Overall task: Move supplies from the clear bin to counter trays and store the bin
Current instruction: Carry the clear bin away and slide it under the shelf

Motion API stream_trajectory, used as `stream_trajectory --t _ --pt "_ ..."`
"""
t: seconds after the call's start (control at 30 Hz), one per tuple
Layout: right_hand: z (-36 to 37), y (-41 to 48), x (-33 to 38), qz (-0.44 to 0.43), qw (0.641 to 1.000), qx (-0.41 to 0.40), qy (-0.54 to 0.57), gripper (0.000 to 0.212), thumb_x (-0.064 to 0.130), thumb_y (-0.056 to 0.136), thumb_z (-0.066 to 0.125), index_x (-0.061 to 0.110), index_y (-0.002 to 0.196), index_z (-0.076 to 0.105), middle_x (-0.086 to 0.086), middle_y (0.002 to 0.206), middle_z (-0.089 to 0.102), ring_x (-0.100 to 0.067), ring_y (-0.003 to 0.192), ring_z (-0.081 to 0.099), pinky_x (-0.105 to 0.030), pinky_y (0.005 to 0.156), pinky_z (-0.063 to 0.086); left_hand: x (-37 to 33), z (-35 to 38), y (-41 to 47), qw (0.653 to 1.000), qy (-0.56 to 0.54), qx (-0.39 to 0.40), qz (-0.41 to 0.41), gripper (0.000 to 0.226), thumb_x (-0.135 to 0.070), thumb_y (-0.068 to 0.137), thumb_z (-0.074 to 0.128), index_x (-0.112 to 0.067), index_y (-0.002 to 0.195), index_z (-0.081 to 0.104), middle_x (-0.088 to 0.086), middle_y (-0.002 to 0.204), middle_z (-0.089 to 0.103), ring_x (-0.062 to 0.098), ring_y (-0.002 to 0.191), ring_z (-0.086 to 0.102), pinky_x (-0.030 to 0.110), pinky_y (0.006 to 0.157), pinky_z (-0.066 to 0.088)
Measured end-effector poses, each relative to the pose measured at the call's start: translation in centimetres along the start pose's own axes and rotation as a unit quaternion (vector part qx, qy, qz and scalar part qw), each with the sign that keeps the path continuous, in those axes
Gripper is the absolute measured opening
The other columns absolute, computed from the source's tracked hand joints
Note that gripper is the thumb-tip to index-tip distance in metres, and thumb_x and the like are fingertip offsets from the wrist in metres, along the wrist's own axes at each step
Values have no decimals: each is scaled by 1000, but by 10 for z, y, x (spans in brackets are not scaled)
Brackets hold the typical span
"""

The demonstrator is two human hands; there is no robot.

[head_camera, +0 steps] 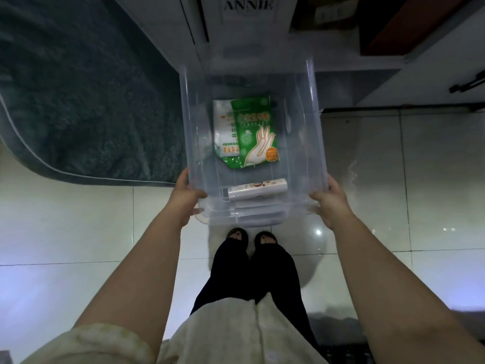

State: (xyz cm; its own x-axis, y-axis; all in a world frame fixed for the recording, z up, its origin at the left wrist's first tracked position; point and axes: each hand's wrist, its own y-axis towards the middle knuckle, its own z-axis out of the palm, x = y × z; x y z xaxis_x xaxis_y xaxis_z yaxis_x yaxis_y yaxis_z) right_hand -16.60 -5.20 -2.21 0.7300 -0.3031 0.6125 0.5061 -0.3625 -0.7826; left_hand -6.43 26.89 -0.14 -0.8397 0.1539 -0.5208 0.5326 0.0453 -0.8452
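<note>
I hold a clear plastic bin [313, 122] in front of me above the tiled floor. My left hand [185, 198] grips its near left corner and my right hand [332, 203] grips its near right corner. Inside the bin lie a green pack of disposable gloves [256, 135] on top of a white pack [223, 127], and a white tube [257, 193] rests against the near wall.
A dark green bed cover [78, 88] fills the left. A white cabinet marked ANNIE [246, 11] stands ahead, with brown furniture [409, 24] and a drawer handle [467, 82] at the right. My feet [252, 239] stand on glossy white tiles below the bin.
</note>
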Motion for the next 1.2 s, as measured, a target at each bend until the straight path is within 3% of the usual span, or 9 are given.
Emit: stream_trajectory --t 0.13,0.33,0.53,0.6,0.73,0.8,0.87,1.03,1.2 --pt "-4 -9 6 -35 999 22 8 91 -22 73 38 54 121 53 8 112 69 -24 99 65 -35 60 49 -5 5 -8 1000 14 9 -6 103 29 75 39 -54 136 33 -1 141 44 35 116 53 44 67 56" --pt "-38 -58 1 -44 993 0 106 90 -23 80 45 61 111 54 9 112 68 -18 89 68 -40 65 53 -26 18 -48 993 73 79 56 102 30 74 41 -55 130 43 0 135 49 34 112 56 52 68 59" --pt "-102 -130 -11 -50 963 -68 255 85 -24 82 45 39 139 40 -4 121 62 -27 96 60 -37 66 48 -68 75 -97 955 147 186 179 94 23 72 54 -48 133 42 -5 123 60 16 102 66 43 72 60" --pt "-129 -153 -10 -69 950 -93 290 83 -22 81 48 39 137 42 -3 118 64 -28 93 60 -41 69 47 -80 109 -112 940 154 226 205 96 24 72 53 -46 136 37 -2 124 59 19 102 67 46 76 59" --pt "-192 -191 -9 -105 921 -147 345 82 -19 82 51 40 139 39 -3 119 61 -20 80 61 -46 71 54 -98 193 -144 923 163 279 211 99 28 68 51 -39 139 36 -2 120 62 17 94 70 45 70 58" --pt "-228 -205 -12 -124 905 -166 371 81 -18 84 51 39 140 38 -7 126 55 -20 77 56 -51 80 50 -102 238 -158 906 165 325 215 97 27 66 51 -34 140 39 5 124 60 26 100 68 46 67 57" --pt "-269 -215 -16 -142 892 -184 387 81 -17 85 49 40 141 35 -8 132 50 -20 79 55 -56 82 50 -107 286 -173 889 179 364 213 97 24 61 54 -37 136 44 7 128 57 34 105 63 44 62 57" --pt "-378 -238 -28 -171 848 -259 430 79 -15 85 45 48 133 43 -8 140 47 -21 91 59 -60 89 45 -110 430 -216 850 208 425 233 98 22 57 53 -35 136 46 2 133 53 28 111 60 36 65 58" --pt "-496 -256 -12 -212 813 -309 446 76 -14 86 47 52 122 52 -4 128 51 -21 80 52 -63 84 48 -111 571 -276 840 207 432 254 88 23 64 52 -40 125 51 6 117 60 24 91 66 29 51 54"
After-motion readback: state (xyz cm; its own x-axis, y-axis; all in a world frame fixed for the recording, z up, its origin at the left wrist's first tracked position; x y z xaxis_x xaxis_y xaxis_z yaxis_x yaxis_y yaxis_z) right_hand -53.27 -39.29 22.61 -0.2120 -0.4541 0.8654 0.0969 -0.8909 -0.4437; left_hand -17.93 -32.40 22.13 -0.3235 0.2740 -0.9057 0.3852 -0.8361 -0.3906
